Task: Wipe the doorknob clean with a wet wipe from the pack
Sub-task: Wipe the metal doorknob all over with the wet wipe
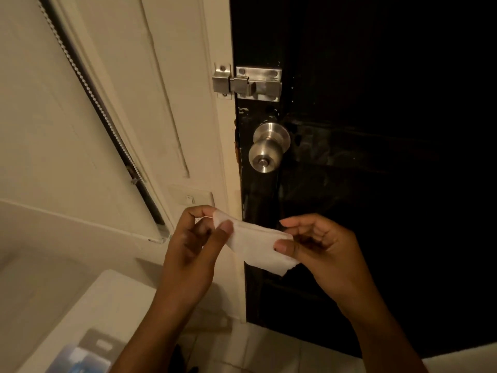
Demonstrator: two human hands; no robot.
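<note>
Left hand (192,247) and right hand (321,247) each pinch one end of wipe (258,244), stretched between them — likely unfolding for wiping. Knob (267,149) above, untouched — pack (80,359) lower left.

Doorknob (266,149) and slide bolt (248,83) — brushed, satin metal; door (376,130) — glossy dark paint, chipped; wet wipe (258,247) — soft white matt cloth.

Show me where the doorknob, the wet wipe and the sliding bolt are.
doorknob (263,159), head view, on its round front face.
wet wipe (255,242), head view, middle of the sheet.
sliding bolt (251,84), head view, its metal body.
</note>
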